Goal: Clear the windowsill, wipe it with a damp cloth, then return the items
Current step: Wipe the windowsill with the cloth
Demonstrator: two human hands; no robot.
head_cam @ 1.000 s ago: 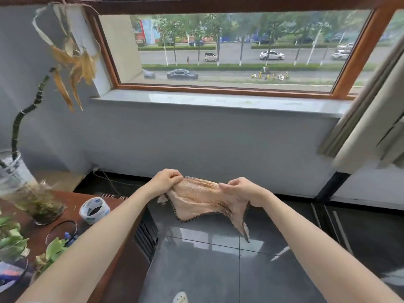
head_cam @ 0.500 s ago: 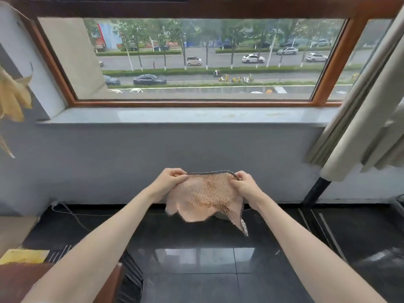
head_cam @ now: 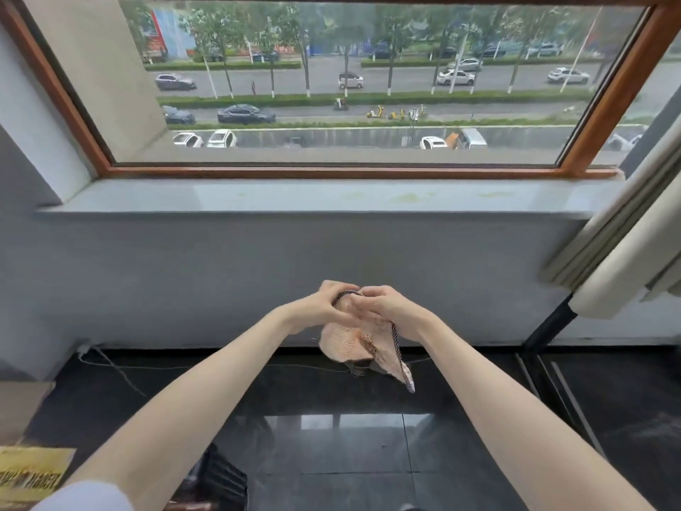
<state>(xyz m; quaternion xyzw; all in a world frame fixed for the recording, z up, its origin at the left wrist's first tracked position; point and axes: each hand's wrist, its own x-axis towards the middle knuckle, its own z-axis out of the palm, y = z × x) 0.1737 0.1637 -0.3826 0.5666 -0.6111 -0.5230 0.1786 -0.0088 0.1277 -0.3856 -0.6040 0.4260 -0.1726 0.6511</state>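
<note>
A pink cloth [head_cam: 346,344] with a dark stitched edge hangs folded below my two hands, in front of the grey wall under the window. My left hand [head_cam: 326,307] and my right hand [head_cam: 383,307] are pressed together and both grip the cloth's upper edge. The pale stone windowsill [head_cam: 313,195] runs across the view above my hands, bare, with faint yellowish stains toward its right half. My hands are well below the sill and apart from it.
A folded beige curtain [head_cam: 626,230] hangs at the right, overlapping the sill's right end. The wooden window frame [head_cam: 331,171] borders the sill's back. A white cable [head_cam: 110,363] lies on the glossy black floor. A yellow box [head_cam: 29,470] sits at the lower left.
My hands have come together, folding the cloth that was spread between them. The view has turned right and nearer the window; the plants and table at the left are gone from view.
</note>
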